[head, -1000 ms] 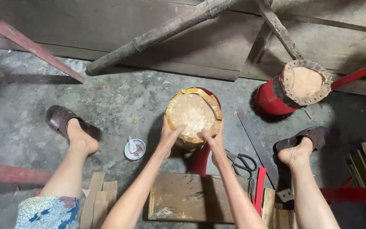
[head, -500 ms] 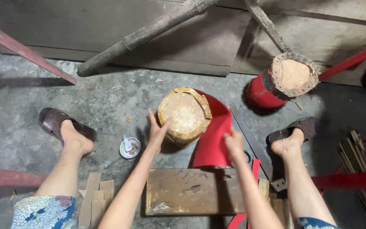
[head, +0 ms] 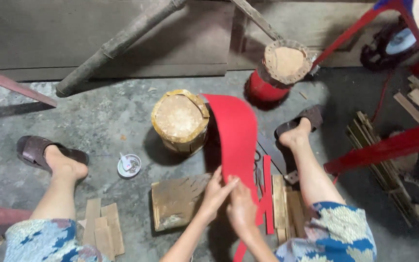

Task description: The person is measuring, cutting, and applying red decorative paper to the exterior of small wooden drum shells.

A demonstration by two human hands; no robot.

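Red paper sheet (head: 236, 140): curved strip, upright beside small bare drum (head: 180, 121), pinched at lower end by left hand (head: 217, 194) and right hand (head: 242, 208). Handling: keep both pinches firm; avoid creasing the bend.

Bare arms, no sleeves. Shorts (head: 333, 233) blue-white floral print. Dark brown sandals: left (head: 35, 149), right (head: 306, 118). Legs bare below knee.
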